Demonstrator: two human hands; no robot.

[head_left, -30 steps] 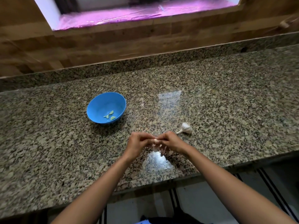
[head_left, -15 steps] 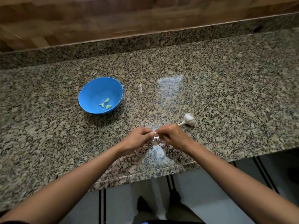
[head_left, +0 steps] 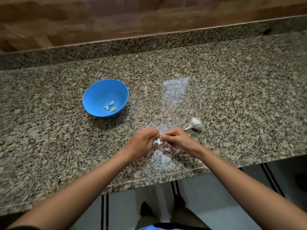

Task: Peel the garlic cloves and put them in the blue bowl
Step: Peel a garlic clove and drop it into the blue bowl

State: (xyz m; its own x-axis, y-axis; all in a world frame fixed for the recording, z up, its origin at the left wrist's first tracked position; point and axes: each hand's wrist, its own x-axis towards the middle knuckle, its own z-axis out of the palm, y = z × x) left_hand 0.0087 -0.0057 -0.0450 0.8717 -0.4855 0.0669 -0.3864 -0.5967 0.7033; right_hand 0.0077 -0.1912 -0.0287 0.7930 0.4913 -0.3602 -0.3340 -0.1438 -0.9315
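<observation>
Since a second ago your hands have barely shifted on the counter (head_left: 232, 90); the view has tipped down, and both stay pinched together over the near edge. Your left hand (head_left: 142, 141) and right hand (head_left: 176, 140) each nip a small clove (head_left: 159, 138) between fingertips, with pale skin showing between them. You look to be mid-peel. Next, you'll likely need to strip the last skin, then carry the clove left and away to the bowl (head_left: 93, 97), where three peeled cloves (head_left: 110, 106) lie. The bulb (head_left: 196, 124), white and papery, stem towards you, lies just right of your right hand.
</observation>
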